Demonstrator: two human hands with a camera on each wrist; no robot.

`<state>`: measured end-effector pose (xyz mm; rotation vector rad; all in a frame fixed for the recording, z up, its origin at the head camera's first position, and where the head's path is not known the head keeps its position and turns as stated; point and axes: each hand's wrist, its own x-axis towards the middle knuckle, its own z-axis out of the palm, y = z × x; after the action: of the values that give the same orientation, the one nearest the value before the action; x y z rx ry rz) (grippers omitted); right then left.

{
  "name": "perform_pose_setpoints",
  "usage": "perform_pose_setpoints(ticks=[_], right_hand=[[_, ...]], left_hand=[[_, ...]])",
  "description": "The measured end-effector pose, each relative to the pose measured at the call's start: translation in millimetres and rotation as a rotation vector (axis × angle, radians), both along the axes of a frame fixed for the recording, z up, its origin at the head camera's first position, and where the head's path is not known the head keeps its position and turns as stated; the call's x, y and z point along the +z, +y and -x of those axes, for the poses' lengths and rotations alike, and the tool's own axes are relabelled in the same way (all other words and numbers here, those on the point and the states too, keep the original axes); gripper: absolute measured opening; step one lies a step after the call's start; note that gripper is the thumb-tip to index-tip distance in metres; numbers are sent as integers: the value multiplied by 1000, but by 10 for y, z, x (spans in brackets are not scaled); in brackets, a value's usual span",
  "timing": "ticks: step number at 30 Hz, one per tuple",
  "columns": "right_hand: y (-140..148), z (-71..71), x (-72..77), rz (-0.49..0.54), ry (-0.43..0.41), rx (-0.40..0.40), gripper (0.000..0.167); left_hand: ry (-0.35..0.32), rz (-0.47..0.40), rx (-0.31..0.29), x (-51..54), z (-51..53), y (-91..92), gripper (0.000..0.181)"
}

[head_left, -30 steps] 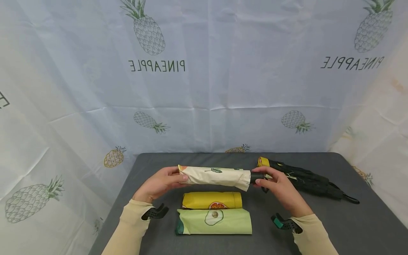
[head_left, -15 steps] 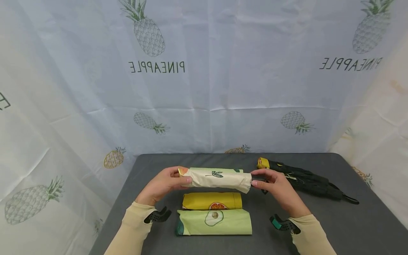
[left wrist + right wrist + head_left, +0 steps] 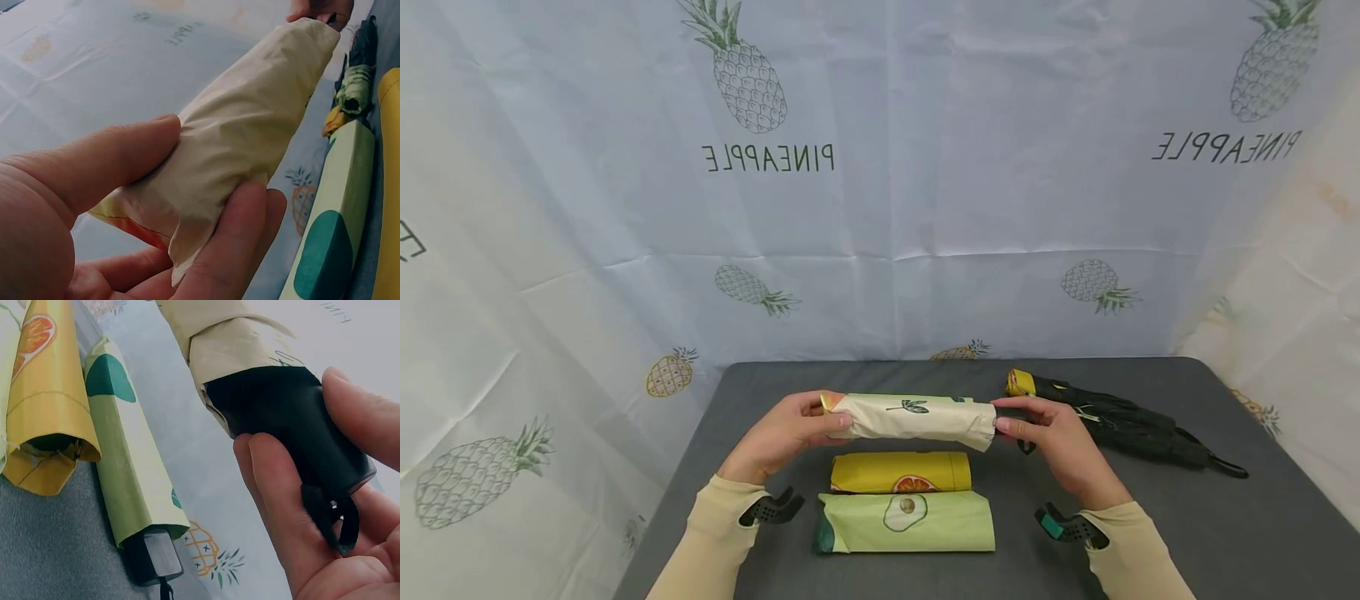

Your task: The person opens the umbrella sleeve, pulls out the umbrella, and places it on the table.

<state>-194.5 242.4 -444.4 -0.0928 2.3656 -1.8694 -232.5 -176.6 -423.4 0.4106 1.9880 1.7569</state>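
Observation:
Both hands hold a folded umbrella in a cream sleeve [image 3: 917,419] above the table, level across the head view. My left hand [image 3: 784,437] pinches the sleeve's left end between thumb and fingers; in the left wrist view a loose flap of cream sleeve [image 3: 244,119] hangs between them. My right hand [image 3: 1063,450] grips the black handle [image 3: 287,419], which sticks out of the cream sleeve and carries a short strap [image 3: 349,531]. Just behind it lies a green-sleeved umbrella [image 3: 134,462] with a black handle, mostly hidden in the head view.
Nearer the front edge lie a yellow sleeve [image 3: 887,472] with an orange slice and a pale green sleeve [image 3: 943,525] with an avocado. At the back right, a loosely folded black umbrella [image 3: 1138,429] rests on the grey table [image 3: 1240,533]. Patterned cloth [image 3: 1000,208] hangs behind.
Less of the black handle shows past the cream sleeve's right end in the head view. My left hand has shifted slightly right, and more of the green sleeve behind is visible.

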Motion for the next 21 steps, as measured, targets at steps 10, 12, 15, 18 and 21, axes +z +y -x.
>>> perform_pose_setpoints(ticks=[10, 12, 15, 18, 21], right_hand=[[28, -3, 41, -10, -22, -39, 52], [38, 5, 45, -11, -23, -45, 52], [54, 5, 52, 1, -20, -40, 52], [73, -2, 51, 10, -12, -37, 51], [106, -11, 46, 20, -9, -43, 49]], left_hand=[[-6, -7, 4, 11, -9, 1, 52], [-6, -7, 4, 7, -5, -3, 52], [-3, -4, 2, 6, 0, -1, 52], [-2, 4, -2, 9, 6, 8, 52], [-1, 7, -3, 13, 8, 7, 53]])
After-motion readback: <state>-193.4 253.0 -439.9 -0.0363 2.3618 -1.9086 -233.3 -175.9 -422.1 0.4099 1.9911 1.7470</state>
